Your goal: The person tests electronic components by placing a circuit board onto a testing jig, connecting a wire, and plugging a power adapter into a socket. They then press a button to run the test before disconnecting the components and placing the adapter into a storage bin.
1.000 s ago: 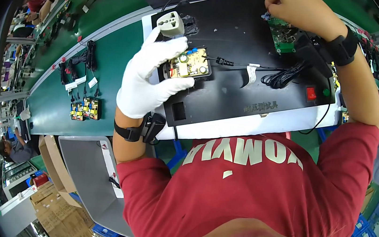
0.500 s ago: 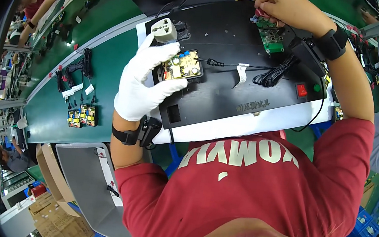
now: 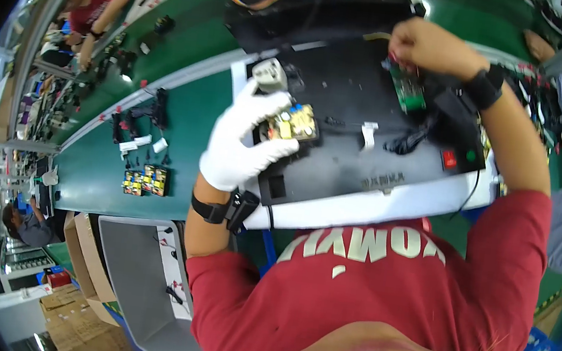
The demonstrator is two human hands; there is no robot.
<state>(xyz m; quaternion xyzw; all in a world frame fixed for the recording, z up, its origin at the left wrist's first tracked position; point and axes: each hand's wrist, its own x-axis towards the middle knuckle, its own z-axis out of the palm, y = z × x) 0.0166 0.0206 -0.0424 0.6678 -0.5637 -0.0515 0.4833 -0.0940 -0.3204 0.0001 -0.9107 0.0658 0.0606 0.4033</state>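
Note:
My left hand (image 3: 242,141), in a white glove, holds a small circuit board (image 3: 290,123) with yellow and blue parts over the black test fixture (image 3: 366,165). Just beyond its fingertips stands a grey plug adapter (image 3: 270,74). My right hand (image 3: 431,47), bare with a black wrist strap, grips the top of a green circuit board (image 3: 407,87) at the far right of the fixture. A black cable (image 3: 408,140) lies coiled below that board.
A green conveyor belt (image 3: 182,121) runs to the left, carrying several small boards (image 3: 145,179) and black parts (image 3: 141,116). A grey bin (image 3: 135,277) and cardboard boxes (image 3: 69,304) stand at my lower left. Other people work at the far left and right.
My right hand has lifted the green board slightly up and left on the fixture. My left hand has kept its hold on the yellow board, almost unmoved.

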